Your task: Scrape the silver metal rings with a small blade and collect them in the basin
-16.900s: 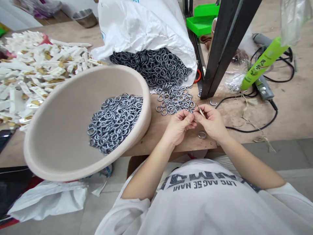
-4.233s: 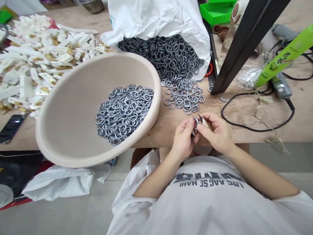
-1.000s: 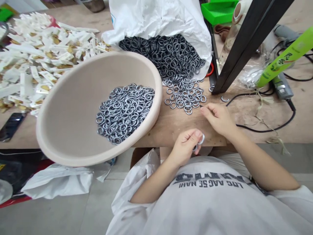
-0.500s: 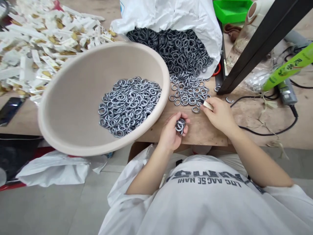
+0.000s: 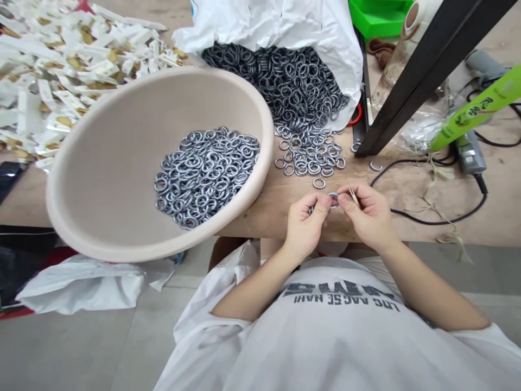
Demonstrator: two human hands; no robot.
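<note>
Above the table's front edge, my two hands are close together with a grey metal ring between their fingertips. My left hand is closed, pinching that ring at its left side; more rings are tucked in its fingers, mostly hidden. Closed on the ring's right side, my right hand also keeps a thin pale strip between its fingers. A single loose ring lies on the table just beyond. Behind it, loose rings spill from a white sack full of darker rings.
A large beige basin holding many rings stands to the left. White pieces with brownish parts are heaped behind it. On the right are a slanted black metal post, a green tube, a black cable and a green tray.
My hands have come together; the left moved right and turned over its rings, and the right drew back from the loose rings. A ring is now held between them. The view shifted slightly.
</note>
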